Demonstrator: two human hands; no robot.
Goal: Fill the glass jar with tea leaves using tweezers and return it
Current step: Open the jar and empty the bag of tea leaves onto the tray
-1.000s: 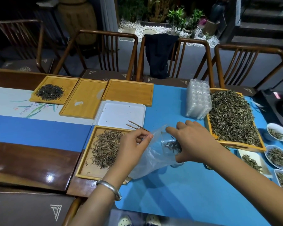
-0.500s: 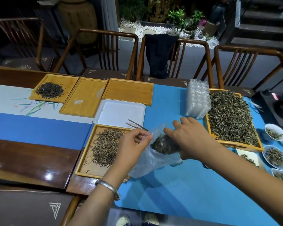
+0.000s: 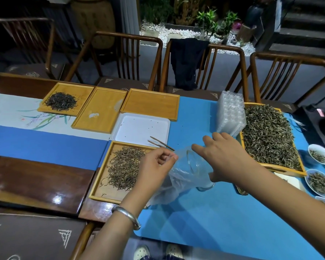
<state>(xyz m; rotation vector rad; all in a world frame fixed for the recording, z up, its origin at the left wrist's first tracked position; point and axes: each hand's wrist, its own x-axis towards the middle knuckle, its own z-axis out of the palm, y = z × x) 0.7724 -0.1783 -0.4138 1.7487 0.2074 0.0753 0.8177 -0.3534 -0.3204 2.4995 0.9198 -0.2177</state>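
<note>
1. At the far left you have one wooden tray (image 3: 83, 91) with a dark pile of tea on it, then two bare wooden trays: one (image 3: 101, 109) beside it and one (image 3: 150, 104) further right.
2. In front of those sits one white tray (image 3: 139, 126) with a few specks of leaf on it, and one nearer wooden tray (image 3: 99, 179) carrying a heap of brown tea leaves (image 3: 126, 167).
3. One pair of tweezers (image 3: 160, 143) lies across the corner where the white tray meets that nearer tray; neither hand touches it.
4. Your left hand (image 3: 154, 167), one metal bangle (image 3: 127, 216) on its wrist, pinches the edge of one clear plastic bag (image 3: 176, 179) between thumb and fingertips.
5. The glass jar (image 3: 197, 164) lies tipped on its side over the blue mat (image 3: 214, 222), its mouth toward the bag; it looks empty.
6. Your right hand (image 3: 225, 158) rests over the jar with fingers spread; I cannot tell whether it grips the glass.
7. Right of it stands one stack of clear plastic trays (image 3: 231, 113), then one large tray (image 3: 293, 171) heaped with greenish leaves.
8. At the far right edge at least three small white dishes (image 3: 320, 153) hold leaves.
</note>
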